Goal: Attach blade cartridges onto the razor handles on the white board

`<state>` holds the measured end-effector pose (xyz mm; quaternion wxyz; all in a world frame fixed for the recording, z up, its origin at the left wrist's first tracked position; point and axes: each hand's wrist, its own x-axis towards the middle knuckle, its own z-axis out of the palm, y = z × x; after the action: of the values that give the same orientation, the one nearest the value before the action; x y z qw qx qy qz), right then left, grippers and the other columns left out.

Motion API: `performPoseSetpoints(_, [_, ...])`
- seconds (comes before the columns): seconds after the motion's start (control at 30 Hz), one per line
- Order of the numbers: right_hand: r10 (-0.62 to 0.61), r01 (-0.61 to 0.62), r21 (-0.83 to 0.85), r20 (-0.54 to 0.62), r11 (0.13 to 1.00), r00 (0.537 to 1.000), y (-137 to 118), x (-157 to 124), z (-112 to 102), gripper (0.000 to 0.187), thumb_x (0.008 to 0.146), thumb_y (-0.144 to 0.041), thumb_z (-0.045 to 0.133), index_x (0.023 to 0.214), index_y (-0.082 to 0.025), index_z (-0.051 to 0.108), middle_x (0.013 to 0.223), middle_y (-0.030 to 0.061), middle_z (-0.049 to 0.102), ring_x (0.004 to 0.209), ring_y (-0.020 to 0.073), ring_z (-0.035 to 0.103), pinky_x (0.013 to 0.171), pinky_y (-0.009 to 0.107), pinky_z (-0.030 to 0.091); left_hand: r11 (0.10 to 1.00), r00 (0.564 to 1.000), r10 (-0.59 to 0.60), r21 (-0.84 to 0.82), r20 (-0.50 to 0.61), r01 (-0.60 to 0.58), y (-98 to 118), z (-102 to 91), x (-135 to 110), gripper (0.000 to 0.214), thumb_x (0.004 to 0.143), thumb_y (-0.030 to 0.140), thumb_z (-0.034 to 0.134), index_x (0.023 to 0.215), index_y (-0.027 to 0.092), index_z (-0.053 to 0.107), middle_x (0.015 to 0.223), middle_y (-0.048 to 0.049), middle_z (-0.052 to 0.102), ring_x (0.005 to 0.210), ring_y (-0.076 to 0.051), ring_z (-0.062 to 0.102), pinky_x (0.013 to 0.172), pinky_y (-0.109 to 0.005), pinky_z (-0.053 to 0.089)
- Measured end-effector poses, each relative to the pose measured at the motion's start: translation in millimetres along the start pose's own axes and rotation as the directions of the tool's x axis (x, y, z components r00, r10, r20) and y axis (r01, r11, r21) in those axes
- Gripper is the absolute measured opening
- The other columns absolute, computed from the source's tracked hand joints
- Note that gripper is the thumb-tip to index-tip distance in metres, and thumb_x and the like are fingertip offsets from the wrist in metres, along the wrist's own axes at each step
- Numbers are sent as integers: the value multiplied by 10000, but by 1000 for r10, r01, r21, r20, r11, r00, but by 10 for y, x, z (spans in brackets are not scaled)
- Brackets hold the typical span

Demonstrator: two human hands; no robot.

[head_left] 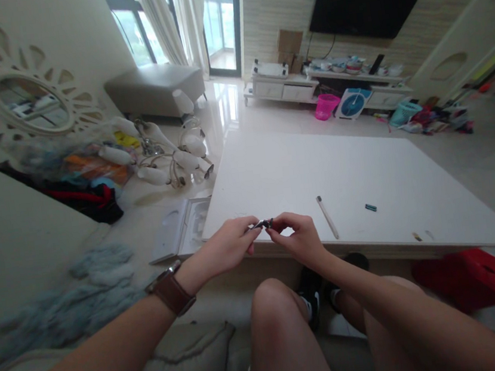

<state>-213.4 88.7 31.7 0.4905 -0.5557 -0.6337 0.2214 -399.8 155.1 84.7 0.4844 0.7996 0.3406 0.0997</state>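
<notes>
Both my hands meet over the near edge of a low white table [362, 165]. My left hand [228, 245], with a brown watch on its wrist, pinches one end of a small dark and silvery object [264, 224]. My right hand [296, 236] pinches the other end with closed fingers. I cannot make out what the object is. On the table to the right lie a white pen-like stick [327, 216] and a small teal piece [370, 207]. My bare knees show below the hands.
An open white box [184, 226] lies on the floor left of the table, beyond it a chandelier with white shades [166, 153]. A red object [470, 275] sits under the table's right corner. A grey cushion and a blue fluffy cloth [89, 289] lie at my left.
</notes>
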Motion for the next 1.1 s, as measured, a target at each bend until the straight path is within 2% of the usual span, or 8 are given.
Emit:
performPoseSetpoints(0.3, [-4,4,1,2,1000,1000,-13,-14,-14,14,800,-180,697,790,-191,696,722,9,697,640,136,636,627,257,520,995,997,-64,-77,51,68,-13,24,-2,316,953,459,397,897,198,565,652,31,587,389,-105,483,375,-228,367])
performPoseSetpoints(0.77, [29,-29,-7,10,1000,1000,-2,-10,-2,37,795,-190,692,762,-184,678,687,4,685,615,130,625,613,252,503,995,997,-62,-72,49,65,-15,30,-12,317,952,468,387,897,197,541,667,28,593,385,-105,494,368,-226,378])
performPoseSetpoints(1.1, [-20,20,-29,9,999,1000,-26,-4,-11,42,810,-175,677,815,-205,706,733,9,691,641,136,629,627,265,502,996,997,-59,-71,39,62,0,24,-18,358,953,487,372,868,191,554,662,21,597,388,-104,486,389,-234,373])
